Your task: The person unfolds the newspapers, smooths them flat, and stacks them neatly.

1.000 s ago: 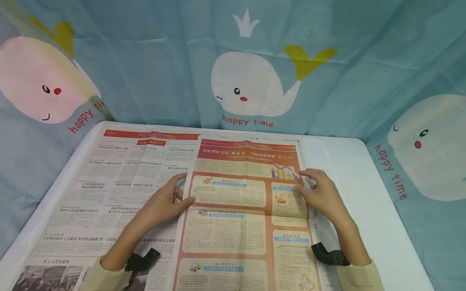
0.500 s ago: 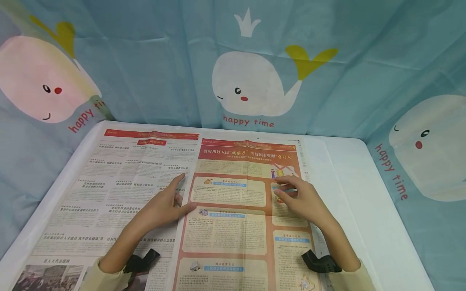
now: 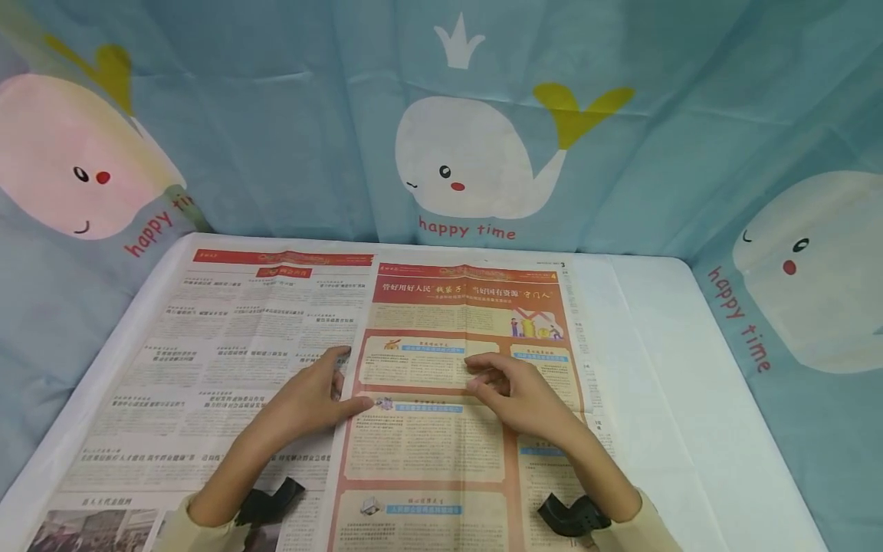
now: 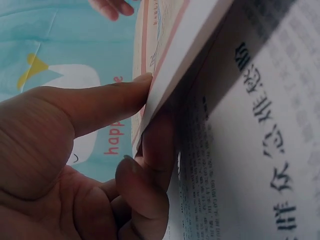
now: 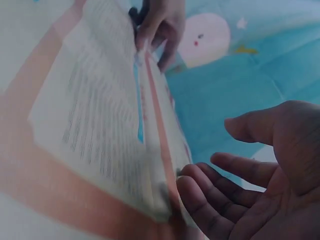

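A newspaper page (image 3: 428,460) with orange borders and a red heading lies over a wider spread newspaper sheet (image 3: 165,383). At its left edge is my left hand (image 3: 306,399), pinching the paper: in the left wrist view the thumb (image 4: 110,102) lies on top and a finger reaches underneath the lifted edge. My right hand (image 3: 524,399) hovers over the middle of the orange page, its fingers loosely bent and nothing held. The right wrist view shows its thumb (image 5: 255,125) apart from the fingers, with the fingertips close to the page.
The white table (image 3: 683,368) shows to the right of the newspaper. A blue curtain (image 3: 290,153) with whale pictures hangs along the back and sides. Each wrist carries a black strap mount (image 3: 572,515).
My right hand has left the page's right edge and moved left to above its middle. The left hand stays at the left edge, slightly nearer to me.
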### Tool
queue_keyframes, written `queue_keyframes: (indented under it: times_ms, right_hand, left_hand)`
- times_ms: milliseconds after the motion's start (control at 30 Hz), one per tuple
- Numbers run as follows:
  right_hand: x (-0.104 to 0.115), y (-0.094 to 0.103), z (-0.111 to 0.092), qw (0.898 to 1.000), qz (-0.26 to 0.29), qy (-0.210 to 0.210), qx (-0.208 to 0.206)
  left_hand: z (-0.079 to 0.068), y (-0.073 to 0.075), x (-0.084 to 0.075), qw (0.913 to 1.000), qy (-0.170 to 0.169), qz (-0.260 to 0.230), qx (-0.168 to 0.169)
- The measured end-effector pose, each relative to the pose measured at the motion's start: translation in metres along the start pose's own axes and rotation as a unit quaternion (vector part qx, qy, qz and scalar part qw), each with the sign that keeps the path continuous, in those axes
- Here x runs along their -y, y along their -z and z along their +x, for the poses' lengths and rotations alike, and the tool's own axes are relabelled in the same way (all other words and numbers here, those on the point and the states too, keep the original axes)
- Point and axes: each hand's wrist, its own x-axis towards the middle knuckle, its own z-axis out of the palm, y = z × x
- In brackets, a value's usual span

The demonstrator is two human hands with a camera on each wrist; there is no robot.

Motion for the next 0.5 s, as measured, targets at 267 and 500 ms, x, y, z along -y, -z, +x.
queue_keyframes:
  times_ms: [267,500]
  right_hand:
    - [0.014,-0.018,0.004,0.997,0.031,-0.013,0.075]
    - [0.031,-0.043,0.013,0.997,0.013,-0.023,0.079]
  left_hand:
    - [-0.002,0.001,0.001,0.9999,0.008,0.004,-0.010]
    - [-0.002,0.002,0.003,0.9999,0.010,-0.007,-0.007]
